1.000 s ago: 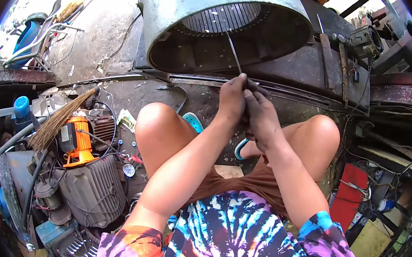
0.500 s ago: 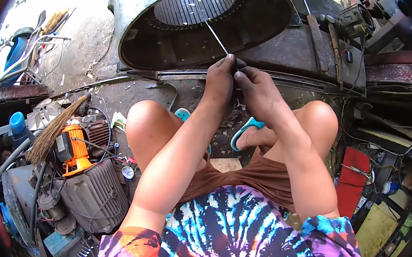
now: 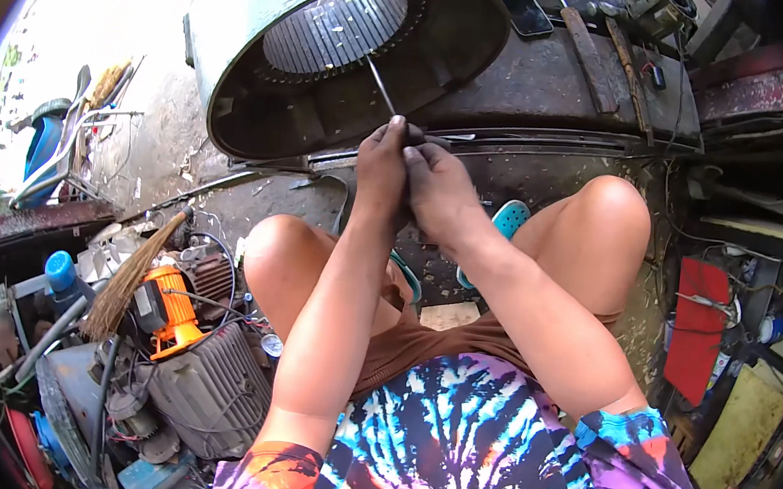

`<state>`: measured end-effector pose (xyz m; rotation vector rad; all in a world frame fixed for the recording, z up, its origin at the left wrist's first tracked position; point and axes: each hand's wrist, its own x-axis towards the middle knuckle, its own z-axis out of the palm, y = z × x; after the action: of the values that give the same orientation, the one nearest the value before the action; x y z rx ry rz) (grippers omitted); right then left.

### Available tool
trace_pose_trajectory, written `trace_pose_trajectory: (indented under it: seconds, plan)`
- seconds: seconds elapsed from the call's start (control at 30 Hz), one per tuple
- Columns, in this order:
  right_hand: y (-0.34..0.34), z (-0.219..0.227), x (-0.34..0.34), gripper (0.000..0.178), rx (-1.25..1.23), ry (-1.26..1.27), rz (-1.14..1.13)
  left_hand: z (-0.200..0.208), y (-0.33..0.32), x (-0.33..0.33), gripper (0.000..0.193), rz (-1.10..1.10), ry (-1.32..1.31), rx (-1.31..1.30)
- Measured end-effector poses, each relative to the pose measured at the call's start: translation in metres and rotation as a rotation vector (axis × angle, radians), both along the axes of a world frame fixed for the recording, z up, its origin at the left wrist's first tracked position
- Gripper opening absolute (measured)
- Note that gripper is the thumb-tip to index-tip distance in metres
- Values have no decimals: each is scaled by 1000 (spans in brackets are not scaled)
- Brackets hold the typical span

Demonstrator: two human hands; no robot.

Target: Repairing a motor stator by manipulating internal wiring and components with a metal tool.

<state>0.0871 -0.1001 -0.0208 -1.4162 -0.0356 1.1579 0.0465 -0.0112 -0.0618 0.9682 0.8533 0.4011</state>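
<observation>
My left hand point(image 3: 380, 173) is closed around the lower end of a thin metal rod point(image 3: 381, 85). Beside it, my right hand point(image 3: 441, 193) is also closed, its thumb and fingers pressed against the left hand at the rod's rear end. Whatever handle the rod has is hidden by the fingers. The rod slants up into the open mouth of a large round motor housing point(image 3: 228, 78), which lies on its side in front of me. Its tip reaches the near lower edge of the slotted stator core point(image 3: 337, 27) inside. Pale flecks lie on the slots.
Right of the housing lie a phone point(image 3: 520, 7), a wooden-handled tool point(image 3: 588, 61) and a thin wooden stick point(image 3: 629, 69). At left are a straw broom point(image 3: 136, 278), an orange motor point(image 3: 172, 308) and a grey finned motor point(image 3: 204, 382). A red panel point(image 3: 696, 330) stands at right.
The view has shifted, so the housing sits further left and the phone shows more fully. Both hands still grip the rod, which stands a little steeper with its tip at the slots.
</observation>
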Motion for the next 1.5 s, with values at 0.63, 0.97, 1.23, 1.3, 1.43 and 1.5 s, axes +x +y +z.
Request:
trace_pose_trajectory:
  seconds: [0.63,0.97,1.23,1.3,1.43,1.5]
  plan:
    - [13,-81,-15,44,91,-805,-334,-20,-4,-6,39,6,103,175]
    - [-37,-74,14,52,445,949,282,-5,-5,-24,41,-294,504,782]
    - [-30,-42,-20,51,128,574,179,-16,-13,-55,42,-124,478,601]
    - [-25,-40,-20,51,100,546,173,-17,-8,-57,41,-99,482,558]
    - [-19,-48,-22,49,143,577,176,-16,2,-61,41,-97,402,504]
    - [-19,-49,-25,49,158,590,161,-14,4,-62,40,-99,411,513]
